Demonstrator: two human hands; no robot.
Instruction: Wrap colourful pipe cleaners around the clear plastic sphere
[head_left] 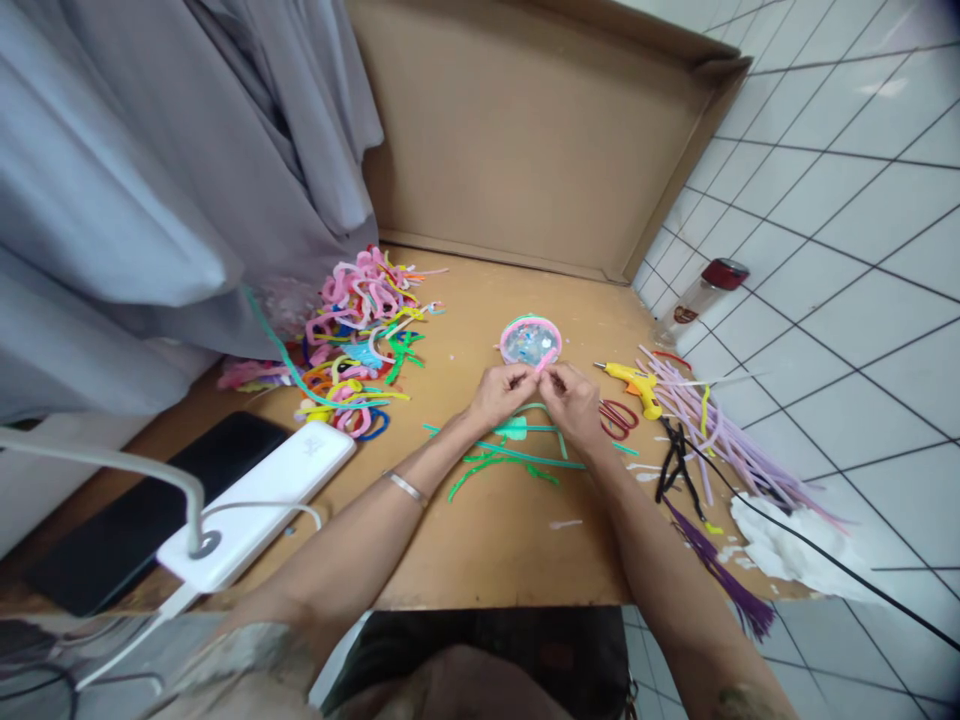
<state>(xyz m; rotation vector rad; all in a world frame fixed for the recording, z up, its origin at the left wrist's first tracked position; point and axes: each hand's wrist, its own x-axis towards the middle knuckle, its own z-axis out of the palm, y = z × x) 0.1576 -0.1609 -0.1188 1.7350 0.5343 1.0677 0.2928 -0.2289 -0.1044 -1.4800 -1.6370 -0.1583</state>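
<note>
My left hand [501, 396] and my right hand [574, 402] meet near the middle of the table, fingers closed in a pinch. Both hold a pink pipe cleaner [550, 357], whose far end shows above the fingertips. Just beyond them is a round clear container [529, 343] with a pink fuzzy rim and small coloured bits inside; the fingers hide its near edge. Under and between the wrists lie green pipe cleaners [487, 462] and a mint-green piece [512, 429]. Beside my right hand are red-handled scissors [618, 420], partly covered by that hand.
A heap of coloured pipe cleaners [367, 300] lies left. At right are a yellow glue gun [636, 385], black-handled pliers [670, 460], lilac stems [720, 430], a purple tassel [720, 570] and a bottle [697, 300]. A white power bank [262, 505] sits front left; cardboard [525, 130] stands behind.
</note>
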